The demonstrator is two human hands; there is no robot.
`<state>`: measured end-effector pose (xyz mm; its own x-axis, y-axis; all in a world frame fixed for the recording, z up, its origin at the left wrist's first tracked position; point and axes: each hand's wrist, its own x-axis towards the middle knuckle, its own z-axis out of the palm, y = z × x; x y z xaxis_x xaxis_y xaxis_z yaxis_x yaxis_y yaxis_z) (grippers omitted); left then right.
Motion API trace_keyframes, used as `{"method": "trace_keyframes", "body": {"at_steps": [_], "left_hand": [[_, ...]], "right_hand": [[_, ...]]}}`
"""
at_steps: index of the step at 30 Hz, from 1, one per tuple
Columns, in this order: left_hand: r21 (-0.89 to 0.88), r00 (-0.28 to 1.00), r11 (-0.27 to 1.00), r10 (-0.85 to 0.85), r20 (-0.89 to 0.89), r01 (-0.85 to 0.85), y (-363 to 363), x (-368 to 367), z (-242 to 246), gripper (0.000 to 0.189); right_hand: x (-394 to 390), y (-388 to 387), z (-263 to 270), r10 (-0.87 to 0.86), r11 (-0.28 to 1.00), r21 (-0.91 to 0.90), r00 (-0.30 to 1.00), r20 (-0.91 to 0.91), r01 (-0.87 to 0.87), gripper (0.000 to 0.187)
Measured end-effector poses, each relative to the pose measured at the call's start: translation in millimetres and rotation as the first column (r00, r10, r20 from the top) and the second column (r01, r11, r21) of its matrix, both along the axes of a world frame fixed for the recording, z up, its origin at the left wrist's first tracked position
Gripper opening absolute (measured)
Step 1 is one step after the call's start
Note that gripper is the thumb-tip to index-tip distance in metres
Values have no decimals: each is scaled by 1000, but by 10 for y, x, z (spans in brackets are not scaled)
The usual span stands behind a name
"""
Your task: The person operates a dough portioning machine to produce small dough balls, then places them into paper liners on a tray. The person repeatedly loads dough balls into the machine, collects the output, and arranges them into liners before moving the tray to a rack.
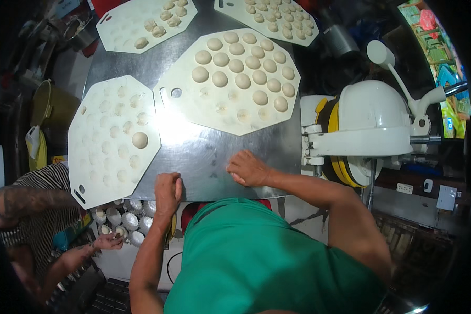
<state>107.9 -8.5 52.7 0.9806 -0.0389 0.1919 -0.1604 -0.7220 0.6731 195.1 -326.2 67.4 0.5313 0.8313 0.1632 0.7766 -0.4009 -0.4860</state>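
At the near edge of a stainless steel table [204,149], my left hand [167,191] rests with curled fingers beside the left board. My right hand [249,168] lies further right on the steel, its fingers bent under. Both palms face down, so whatever may be beneath them is hidden. Ahead, a white dimpled board [188,104] carries several smooth round dough balls [242,81], with vacant dimples along its near side. Another white dimpled board [102,157], to the left, holds one dough ball [140,140] and a small dough scrap [83,110].
Two more boards stand at the far side, one with rough dough pieces [158,31], the other [235,10] with smaller ones. A white dough mixer [371,114] adjoins the table's right side. At left, a co-worker's hand [110,241] reaches into foil cups [130,221].
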Motion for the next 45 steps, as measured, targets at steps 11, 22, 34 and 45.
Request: {"method": "trace_keyframes", "body": {"at_steps": [11, 22, 34, 45], "left_hand": [[38, 985, 999, 23, 172, -30, -280, 673, 47, 19], [42, 993, 999, -6, 116, 1, 73, 402, 0, 21], [-106, 985, 990, 112, 133, -98, -53, -44, -82, 15], [-39, 969, 986, 165, 183, -161, -199, 499, -32, 14]], "right_hand": [[393, 1184, -80, -152, 967, 214, 988, 31, 142, 17], [437, 838, -69, 20, 1000, 20, 998, 66, -21, 24], [133, 436, -59, 177, 977, 112, 983, 46, -182, 19], [424, 1385, -119, -23, 977, 212, 995, 101, 1, 16]]}}
